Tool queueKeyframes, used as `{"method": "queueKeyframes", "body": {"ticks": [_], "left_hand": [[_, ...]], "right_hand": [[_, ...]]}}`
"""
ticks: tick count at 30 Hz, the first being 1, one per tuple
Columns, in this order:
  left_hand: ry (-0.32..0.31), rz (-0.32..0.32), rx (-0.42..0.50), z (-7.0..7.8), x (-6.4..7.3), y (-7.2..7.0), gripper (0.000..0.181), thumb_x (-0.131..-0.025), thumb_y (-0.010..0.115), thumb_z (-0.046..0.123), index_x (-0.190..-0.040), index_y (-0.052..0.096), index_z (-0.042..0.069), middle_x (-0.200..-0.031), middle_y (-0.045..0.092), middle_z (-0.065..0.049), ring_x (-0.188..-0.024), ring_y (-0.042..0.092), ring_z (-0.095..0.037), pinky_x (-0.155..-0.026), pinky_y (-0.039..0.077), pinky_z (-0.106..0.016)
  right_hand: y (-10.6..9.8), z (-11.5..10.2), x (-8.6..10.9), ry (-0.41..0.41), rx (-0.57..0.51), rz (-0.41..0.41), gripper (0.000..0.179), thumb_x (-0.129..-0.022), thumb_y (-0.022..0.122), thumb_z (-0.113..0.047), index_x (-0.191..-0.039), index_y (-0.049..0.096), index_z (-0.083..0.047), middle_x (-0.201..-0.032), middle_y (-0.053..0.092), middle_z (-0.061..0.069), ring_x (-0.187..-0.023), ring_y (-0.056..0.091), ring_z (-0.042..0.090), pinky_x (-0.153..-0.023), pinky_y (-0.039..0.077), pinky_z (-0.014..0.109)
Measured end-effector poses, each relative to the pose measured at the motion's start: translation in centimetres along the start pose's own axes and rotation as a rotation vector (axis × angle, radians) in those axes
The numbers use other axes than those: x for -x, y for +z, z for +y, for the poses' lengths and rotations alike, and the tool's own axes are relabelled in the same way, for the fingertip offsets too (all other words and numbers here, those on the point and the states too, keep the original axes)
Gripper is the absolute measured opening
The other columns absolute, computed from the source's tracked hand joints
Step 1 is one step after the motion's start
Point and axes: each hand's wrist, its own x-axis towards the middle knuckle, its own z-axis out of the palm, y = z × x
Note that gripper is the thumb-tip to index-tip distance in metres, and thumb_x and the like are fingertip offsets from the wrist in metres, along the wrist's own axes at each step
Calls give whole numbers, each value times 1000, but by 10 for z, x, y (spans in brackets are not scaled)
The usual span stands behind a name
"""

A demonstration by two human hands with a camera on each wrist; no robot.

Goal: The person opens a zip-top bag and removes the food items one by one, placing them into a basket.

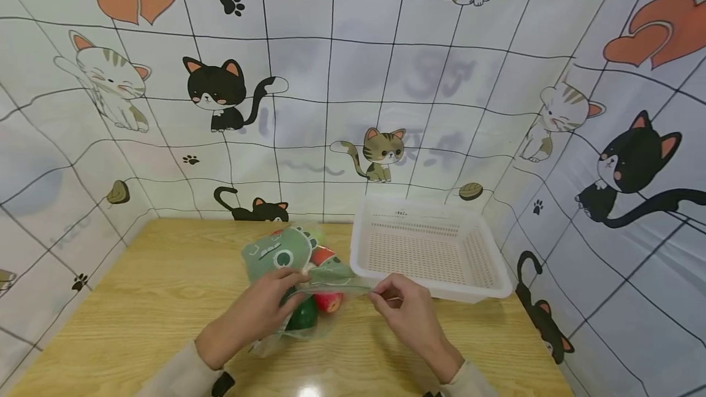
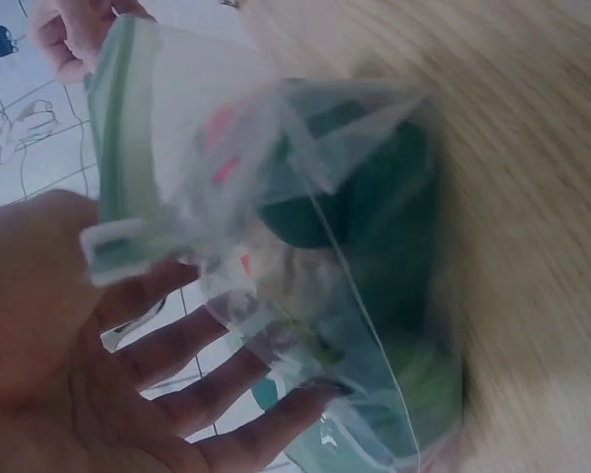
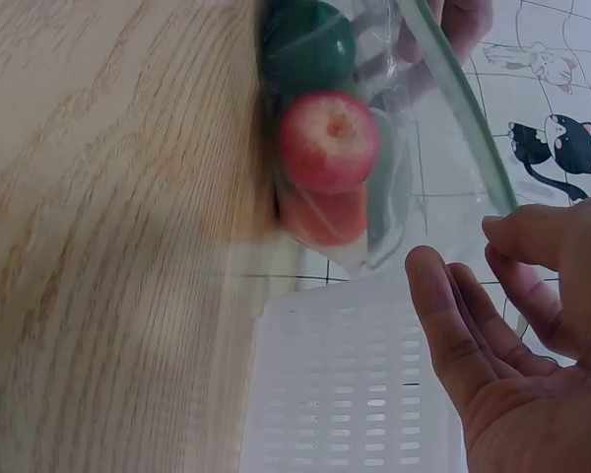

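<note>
A clear zip bag [image 1: 278,253] with a green dinosaur print lies on the table, filled with several fruit- and vegetable-like pieces. Through its film show a red apple [image 3: 330,143], a dark green rounded piece [image 1: 303,316] and a red piece with a green edge [image 1: 322,255]. My left hand [image 1: 265,302] holds the bag's mouth at the left, by a whitish slider [image 2: 118,248], with several fingers stretched along the film. At the other end, my right hand [image 1: 408,317] pinches the green zip strip [image 3: 463,108] between thumb and forefinger. The strip runs straight between both hands.
Right behind the bag stands a white perforated plastic basket [image 1: 458,290], close to my right hand. The wood-grain table [image 1: 165,274] meets a cat-printed sheet [image 1: 309,121] that rises at the back and both sides.
</note>
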Motion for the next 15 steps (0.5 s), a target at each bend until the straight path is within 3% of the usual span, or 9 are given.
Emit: {"method": "queueKeyframes", "body": {"ticks": [6,9,11,15], "left_hand": [[-95,19,-4,-7,9,-3,17,-114,76,18,-126,85,12,-124,84,-6,-115,82,-25,-101,69,-49],[-97,37,4,-15,13,-1,10,-113,76,16,-113,84,10,-113,82,-6,-101,79,-22,-91,70,-49],[-64,74,11,-28,15,9,15,-114,74,19,-107,83,9,-107,80,-7,-95,75,-18,-84,68,-44],[-132,66,9,-23,17,5,16,-114,74,19,-107,84,8,-104,78,-7,-92,73,-17,-82,67,-43]], "right_hand": [[6,2,0,-21,-8,-43,8,-106,87,-13,-102,80,-17,-99,85,-3,-92,85,14,-77,67,20],[12,2,3,-27,-46,-92,8,-111,81,-18,-106,80,-12,-100,85,4,-90,86,16,-77,67,19],[18,0,4,-23,-71,-132,13,-114,77,-23,-110,80,-11,-102,85,7,-90,86,20,-78,67,19],[28,-11,4,13,-90,-224,37,-117,73,-40,-127,78,-5,-112,86,10,-97,86,25,-82,67,20]]}}
